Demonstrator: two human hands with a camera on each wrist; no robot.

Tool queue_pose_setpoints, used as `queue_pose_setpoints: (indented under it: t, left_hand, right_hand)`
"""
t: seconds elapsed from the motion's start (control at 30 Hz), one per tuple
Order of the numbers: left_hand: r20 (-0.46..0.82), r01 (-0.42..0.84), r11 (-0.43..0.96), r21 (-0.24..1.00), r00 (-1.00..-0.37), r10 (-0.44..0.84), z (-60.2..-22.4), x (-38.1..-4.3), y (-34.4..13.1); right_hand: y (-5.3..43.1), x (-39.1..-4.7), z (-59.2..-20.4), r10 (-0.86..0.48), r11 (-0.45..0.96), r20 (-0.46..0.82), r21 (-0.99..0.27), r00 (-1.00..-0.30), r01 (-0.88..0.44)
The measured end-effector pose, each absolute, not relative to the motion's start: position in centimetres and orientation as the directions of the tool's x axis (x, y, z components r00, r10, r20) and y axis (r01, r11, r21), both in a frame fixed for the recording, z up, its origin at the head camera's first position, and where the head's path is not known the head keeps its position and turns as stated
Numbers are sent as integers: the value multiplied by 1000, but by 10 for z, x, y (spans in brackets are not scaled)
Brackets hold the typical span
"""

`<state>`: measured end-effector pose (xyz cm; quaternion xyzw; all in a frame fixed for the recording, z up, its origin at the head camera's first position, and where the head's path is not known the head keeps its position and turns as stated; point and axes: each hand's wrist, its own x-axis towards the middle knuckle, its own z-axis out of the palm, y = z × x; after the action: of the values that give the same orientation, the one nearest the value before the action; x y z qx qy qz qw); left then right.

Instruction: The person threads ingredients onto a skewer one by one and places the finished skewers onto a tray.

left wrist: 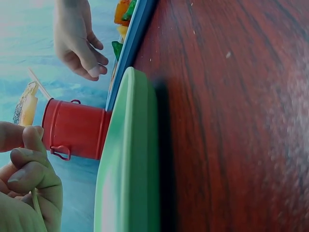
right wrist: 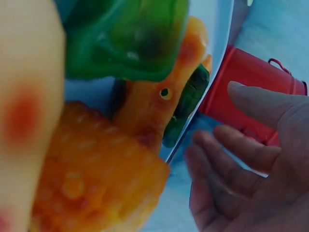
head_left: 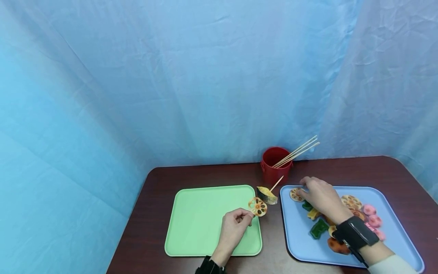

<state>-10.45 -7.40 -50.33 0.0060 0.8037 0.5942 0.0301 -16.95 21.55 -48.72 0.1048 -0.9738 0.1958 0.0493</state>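
My left hand [head_left: 234, 226] pinches a wooden skewer [head_left: 276, 183] above the right edge of the green tray [head_left: 191, 253]. Threaded on it are a lotus root slice [head_left: 257, 207], close to the fingertips, and a yellow wedge with dark rind [head_left: 267, 195] nearer the tip. In the left wrist view the skewer's lower end shows below the curled fingers. Over the far left corner of the blue tray [head_left: 297, 249] is my right hand [head_left: 321, 198], its fingertips right by another lotus root slice [head_left: 295, 194]. The right wrist view shows its fingers [right wrist: 241, 164] loose and apart, gripping nothing.
Several food pieces lie on the blue tray: green pepper [head_left: 319, 228], pink rounds [head_left: 374, 220], a brown piece [head_left: 338, 246] and more beneath the right forearm. Behind the trays stands a red bucket [head_left: 272, 177] with several bare skewers [head_left: 301, 150] leaning out rightward. Blue cloth [head_left: 205, 83] hangs behind the table.
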Motion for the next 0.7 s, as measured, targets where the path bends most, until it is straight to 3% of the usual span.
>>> queue_pose_setpoints:
  t: [0.17, 0.33, 0.7]
  left_hand:
    - [-35, -22, 293, 956, -999, 39, -505, -104, -75]
    - [-12, -2, 269, 963, -999, 34, -505, -103, -75]
    - [-44, -38, 270, 962, -999, 17, -496, -101, -73]
  right_hand:
    - [213, -171, -489, -188, 925, 165, -302, -968, -231]
    - [211, -173, -490, -176, 944, 111, -262, -978, -200]
    - [210, -174, -495, -179, 942, 95, -271, -979, -198]
